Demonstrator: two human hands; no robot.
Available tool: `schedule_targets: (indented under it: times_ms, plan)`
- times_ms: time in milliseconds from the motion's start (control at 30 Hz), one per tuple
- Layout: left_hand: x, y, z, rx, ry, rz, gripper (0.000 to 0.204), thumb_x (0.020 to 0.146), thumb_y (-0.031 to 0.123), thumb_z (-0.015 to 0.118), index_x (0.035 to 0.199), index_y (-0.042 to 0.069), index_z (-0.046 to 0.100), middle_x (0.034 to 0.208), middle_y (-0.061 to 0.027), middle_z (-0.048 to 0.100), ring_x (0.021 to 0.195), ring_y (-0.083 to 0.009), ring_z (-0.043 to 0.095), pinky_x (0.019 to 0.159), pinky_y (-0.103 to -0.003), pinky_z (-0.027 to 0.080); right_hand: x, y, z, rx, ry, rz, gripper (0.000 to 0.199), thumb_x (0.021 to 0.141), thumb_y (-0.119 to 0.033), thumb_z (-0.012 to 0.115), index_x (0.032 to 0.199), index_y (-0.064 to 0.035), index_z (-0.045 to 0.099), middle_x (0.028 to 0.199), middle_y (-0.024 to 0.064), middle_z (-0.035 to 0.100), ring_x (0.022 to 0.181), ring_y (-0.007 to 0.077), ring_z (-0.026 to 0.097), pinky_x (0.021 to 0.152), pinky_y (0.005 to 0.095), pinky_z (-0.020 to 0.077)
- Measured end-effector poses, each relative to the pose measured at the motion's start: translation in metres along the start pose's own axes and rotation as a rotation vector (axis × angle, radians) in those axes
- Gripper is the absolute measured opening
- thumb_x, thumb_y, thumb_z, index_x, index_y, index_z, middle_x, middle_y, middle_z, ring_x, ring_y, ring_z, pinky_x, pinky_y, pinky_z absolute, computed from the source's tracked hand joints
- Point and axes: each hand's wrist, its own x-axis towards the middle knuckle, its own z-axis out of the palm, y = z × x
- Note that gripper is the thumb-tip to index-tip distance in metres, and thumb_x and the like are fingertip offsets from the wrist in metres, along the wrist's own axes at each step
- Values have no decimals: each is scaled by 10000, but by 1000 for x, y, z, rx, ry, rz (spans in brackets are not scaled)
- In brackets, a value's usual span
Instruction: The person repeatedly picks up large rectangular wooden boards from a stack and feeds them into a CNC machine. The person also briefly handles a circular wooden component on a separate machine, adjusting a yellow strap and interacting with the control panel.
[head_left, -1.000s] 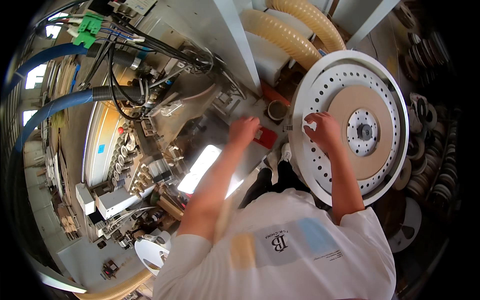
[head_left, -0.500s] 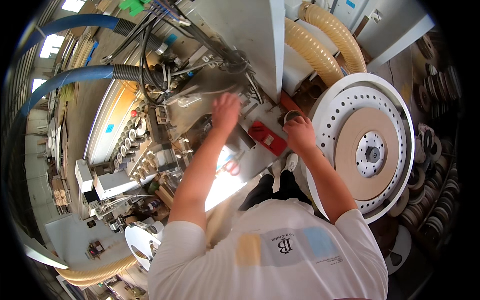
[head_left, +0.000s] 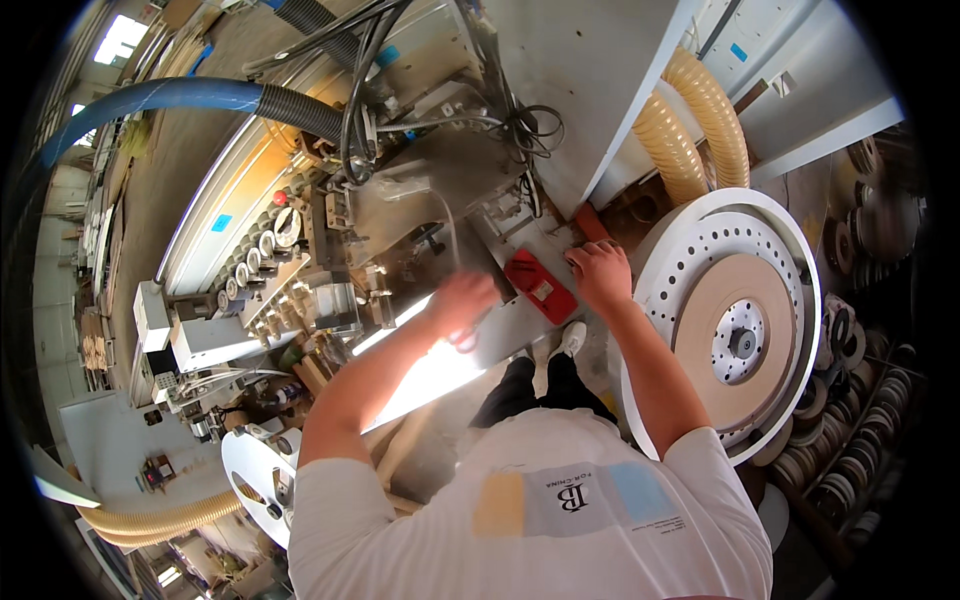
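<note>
My left hand is smeared by motion over the bright front edge of the machine's metal table. A pair of scissors with reddish handles shows just below it, partly covered; whether the fingers touch it I cannot tell. At the table's right end my right hand has its fingers curled, with something small and dark by the fingertips that I cannot make out. A red box-like tray lies on the table between the hands, nearer the right one.
To my right stands a big white perforated reel carrying a roll of tan edge banding. Rollers and fittings of the machine fill the left. Cables and a blue hose hang above. Ribbed yellow ducts rise behind.
My left hand has come back toward me, from over the machine's plate to the scissors. My right hand has left the round thing it was at. The view has shifted a little.
</note>
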Motion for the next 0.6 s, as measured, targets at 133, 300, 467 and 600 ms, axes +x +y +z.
schedule_targets:
  times_ms: [133, 300, 467, 600]
  plan:
    - [-71, 48, -42, -272, 13, 167, 380, 828, 101, 627, 1200, 170, 599, 1084, -33, 574, 980, -242, 599, 801, -372, 543, 20, -12, 7, 11, -69, -9, 223, 832, -122, 655, 1014, -185, 768, 938, 39, 689, 974, 277, 644, 858, 431, 498]
    - [-181, -36, -200, -184, -464, -535, 188, 873, 91, 647, 1052, 88, 706, 1037, -121, 652, 1043, -279, 612, 968, -416, 491, 45, -18, 29, 71, -8, -101, 208, 845, -115, 644, 996, -181, 771, 932, 53, 686, 953, 288, 654, 823, 433, 510]
    - [-319, -147, -310, 1019, 454, -1060, 621, 951, 195, 675, 1484, 23, 406, 1432, -193, 537, 1317, -410, 510, 1101, -536, 432, 78, -44, 43, 131, -31, -136, 218, 854, -100, 634, 1008, -176, 769, 965, 50, 694, 956, 297, 655, 845, 424, 517]
    - [-293, -144, -208, 500, 548, -771, 704, 911, 194, 741, 1518, 80, 403, 1503, -156, 490, 1393, -355, 461, 1184, -497, 334, 90, -41, 58, 93, -23, -100, 230, 855, -91, 634, 1018, -181, 770, 965, 54, 687, 975, 303, 651, 856, 423, 524]
